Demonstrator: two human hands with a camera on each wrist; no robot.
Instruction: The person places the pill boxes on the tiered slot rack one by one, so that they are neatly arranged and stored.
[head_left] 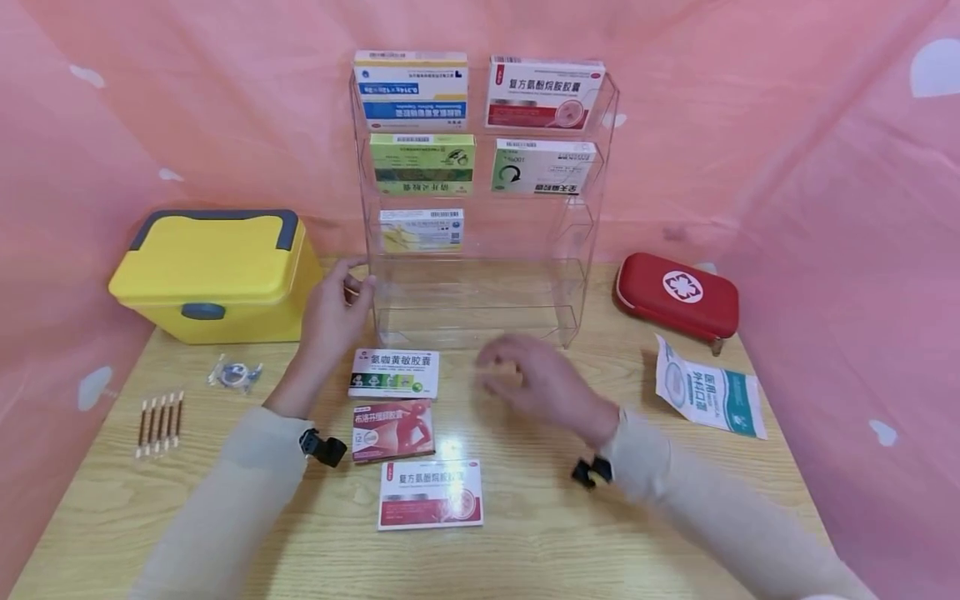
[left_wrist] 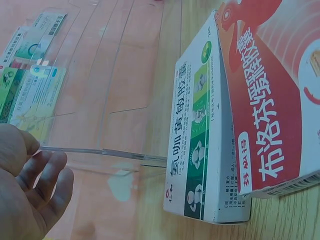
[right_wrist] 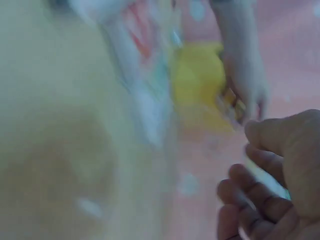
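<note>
At the left side of a clear display rack (head_left: 480, 317), my left hand (head_left: 337, 304) pinches its edge between thumb and fingers. In the left wrist view, the thumb (left_wrist: 30, 145) lies against the end of the transparent panel. My right hand (head_left: 536, 379), blurred, hovers over the table right of the medicine boxes, fingers loosely bent and holding nothing. Before the rack lie a white-and-green medicine box (head_left: 393, 372), a red one (head_left: 393, 429) and a white-and-red one (head_left: 431, 496). The rack's upper tiers hold several boxes, among them a blue-and-white box (head_left: 411, 90) and a green box (head_left: 422, 164).
A yellow case (head_left: 213, 267) with a grey handle stands left of the rack. Cotton swabs (head_left: 160, 423) and a small clear packet (head_left: 235, 375) lie in front of it. On the right are a red first-aid pouch (head_left: 675, 296) and a mask packet (head_left: 708, 392). Pink cloth surrounds the table.
</note>
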